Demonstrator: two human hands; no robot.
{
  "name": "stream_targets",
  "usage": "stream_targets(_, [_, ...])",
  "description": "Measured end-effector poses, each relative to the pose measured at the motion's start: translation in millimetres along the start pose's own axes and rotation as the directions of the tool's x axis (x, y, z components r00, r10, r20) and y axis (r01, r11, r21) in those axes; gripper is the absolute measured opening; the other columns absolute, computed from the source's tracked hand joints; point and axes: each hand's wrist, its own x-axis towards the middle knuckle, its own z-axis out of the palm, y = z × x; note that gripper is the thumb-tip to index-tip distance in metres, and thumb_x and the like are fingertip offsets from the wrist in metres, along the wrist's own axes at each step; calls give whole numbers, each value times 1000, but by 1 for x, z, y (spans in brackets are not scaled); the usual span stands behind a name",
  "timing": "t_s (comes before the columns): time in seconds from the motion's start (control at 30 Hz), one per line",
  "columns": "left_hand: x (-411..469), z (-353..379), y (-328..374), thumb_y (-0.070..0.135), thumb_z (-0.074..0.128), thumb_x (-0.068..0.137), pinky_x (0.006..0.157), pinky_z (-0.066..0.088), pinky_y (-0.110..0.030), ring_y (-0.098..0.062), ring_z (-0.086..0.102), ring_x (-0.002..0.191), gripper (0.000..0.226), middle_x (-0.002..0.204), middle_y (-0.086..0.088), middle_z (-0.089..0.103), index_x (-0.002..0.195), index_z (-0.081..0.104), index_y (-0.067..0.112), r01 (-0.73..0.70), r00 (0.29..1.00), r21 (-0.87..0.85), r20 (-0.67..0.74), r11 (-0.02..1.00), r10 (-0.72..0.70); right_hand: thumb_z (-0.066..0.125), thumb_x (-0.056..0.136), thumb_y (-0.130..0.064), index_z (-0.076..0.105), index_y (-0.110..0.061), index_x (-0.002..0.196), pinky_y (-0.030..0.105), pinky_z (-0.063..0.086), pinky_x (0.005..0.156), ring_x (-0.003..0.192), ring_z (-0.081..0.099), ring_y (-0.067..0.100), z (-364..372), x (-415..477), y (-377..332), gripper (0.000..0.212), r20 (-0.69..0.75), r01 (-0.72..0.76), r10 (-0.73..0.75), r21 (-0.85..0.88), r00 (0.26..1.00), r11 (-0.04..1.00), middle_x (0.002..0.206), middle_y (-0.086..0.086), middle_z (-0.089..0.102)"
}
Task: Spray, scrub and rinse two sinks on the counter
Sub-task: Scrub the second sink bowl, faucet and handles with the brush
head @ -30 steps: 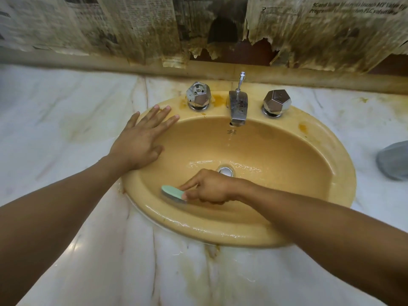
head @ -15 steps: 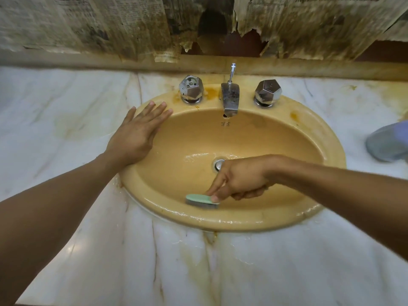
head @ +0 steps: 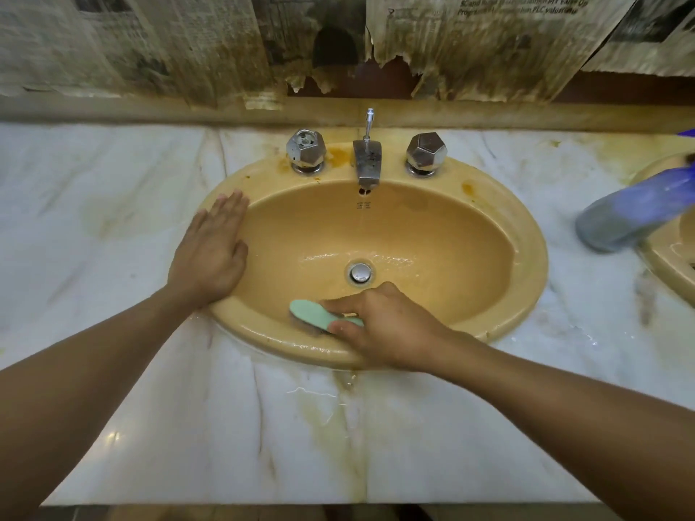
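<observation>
A yellow oval sink [head: 526, 235] is set in a white marble counter [head: 113, 204], wet inside, with a metal drain plug [head: 360, 273] at the bottom. My right hand [head: 387, 325] grips a mint-green scrub brush [head: 316, 313], bristles down on the basin's near wall. My left hand [head: 212, 250] lies flat with straight fingers on the sink's left rim. A tap [head: 367, 159] with two faceted metal knobs [head: 305, 148] [head: 426, 151] stands at the back rim. The rim of a second yellow sink [head: 669, 265] shows at the right edge.
A blurred blue spray bottle [head: 635, 216] stands on the counter between the two sinks. Torn, stained newspaper [head: 210, 50] covers the wall behind. Rust-coloured stains run down the counter in front of the sink.
My right hand has swept the brush back and forth along the near wall of the basin. My left hand has slid a little down the left rim. The view shifted.
</observation>
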Motion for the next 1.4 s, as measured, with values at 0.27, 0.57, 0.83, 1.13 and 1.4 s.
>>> stream_targets(0.27, [-55, -2, 4, 38, 24, 97, 128, 2, -43, -19, 8, 158, 73, 172, -1, 8, 165, 9, 15, 101, 995, -126, 16, 987, -100, 48, 102, -34, 65, -29, 124, 37, 43, 66, 96, 59, 35, 29, 17, -82, 29, -41, 49, -61, -249, 997, 967, 99, 10, 60])
stream_targets(0.57, [-54, -4, 15, 29, 39, 97, 128, 4, -51, -23, 2, 159, 79, 172, -9, 2, 164, 4, 9, 164, 983, -69, 91, 984, -158, 65, 96, -33, 78, -24, 115, 31, 50, 86, 106, 60, 24, -17, -7, 3, 25, 32, -234, 238, -86, 971, 968, 115, 5, 68])
stream_targets(0.83, [-54, 0, 19, 18, 39, 97, 128, -1, -45, -19, 7, 159, 74, 172, -3, 9, 165, 10, 14, 182, 983, -152, -5, 971, -185, 74, 92, -34, 77, -27, 120, 12, 42, 57, 65, 55, 1, 8, 56, -3, 29, 139, -127, 108, 134, 984, 983, 83, -17, 64])
stream_targets(1.13, [-28, 0, -5, 28, 26, 94, 128, 3, -45, -12, 6, 158, 74, 172, 7, 6, 165, 7, 23, 94, 995, -128, -5, 987, -96, 60, 101, -36, 60, -24, 142, 31, 56, 88, 101, 71, 24, 77, 183, -31, 43, -587, 164, 71, 336, 806, 927, 114, 6, 76])
stream_targets(1.4, [10, -5, -14, 23, 41, 102, 127, -4, -50, -7, -10, 157, 77, 172, 7, -11, 165, -2, 24, 22, 998, 64, 54, 998, -25, 37, 103, -47, 55, -26, 147, 37, 47, 39, 46, 57, 38, 4, 176, 116, 52, -783, -84, -255, -364, 567, 928, 77, 16, 68])
